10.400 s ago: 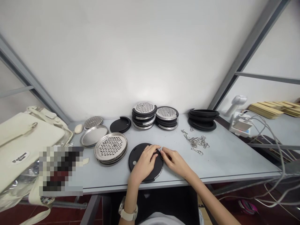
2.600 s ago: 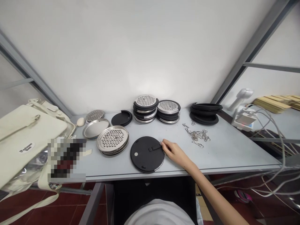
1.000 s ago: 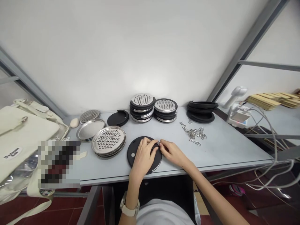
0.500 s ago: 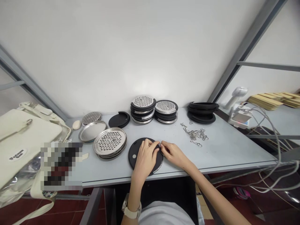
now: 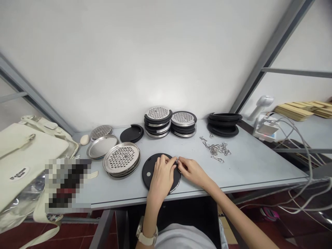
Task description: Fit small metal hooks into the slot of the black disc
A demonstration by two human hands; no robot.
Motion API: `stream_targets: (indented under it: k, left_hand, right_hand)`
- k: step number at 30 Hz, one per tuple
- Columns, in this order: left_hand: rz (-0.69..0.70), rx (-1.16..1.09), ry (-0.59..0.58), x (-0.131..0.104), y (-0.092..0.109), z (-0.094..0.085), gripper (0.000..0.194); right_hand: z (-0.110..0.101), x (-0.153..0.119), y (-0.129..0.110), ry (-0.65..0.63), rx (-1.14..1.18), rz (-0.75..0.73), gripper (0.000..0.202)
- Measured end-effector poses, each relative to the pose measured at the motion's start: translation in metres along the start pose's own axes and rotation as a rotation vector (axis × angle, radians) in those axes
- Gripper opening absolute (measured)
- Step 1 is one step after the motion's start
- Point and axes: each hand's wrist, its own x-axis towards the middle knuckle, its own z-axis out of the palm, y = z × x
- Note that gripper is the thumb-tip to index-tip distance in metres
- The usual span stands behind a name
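A round black plastic cover (image 5: 148, 166) with a pale dot lies at the front of the table, and a metal rim shows at its lower right edge. My left hand (image 5: 163, 174) rests on it with bent fingers, gripping toward the right edge. At that edge my right hand (image 5: 193, 170) pinches a small shiny metal clip (image 5: 177, 161), mostly hidden by the fingertips of both hands. Right of my hands lies a loose pile of metal clips (image 5: 216, 148). To the left stands a stack of perforated metal grater discs (image 5: 121, 158).
Behind are two stacks of grater discs in black covers (image 5: 158, 121) (image 5: 183, 125) and a pile of black covers (image 5: 223, 125). Plain metal discs (image 5: 102, 147), a single black cover (image 5: 131, 133) and a cream bag (image 5: 33, 148) are at left. Cables (image 5: 298, 138) hang at right.
Both hands stay at the right edge of the black cover, with barely any finger movement. The view has shifted very slightly.
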Motion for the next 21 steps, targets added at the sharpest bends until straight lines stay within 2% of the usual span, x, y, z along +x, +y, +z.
stream_targets:
  k: [21]
  left_hand:
    - [-0.001,-0.028,-0.001,0.0006,-0.0018,0.0005,0.037]
  right_hand:
    - [0.0013,-0.0017,-0.0012,0.028,0.0,0.019,0.024]
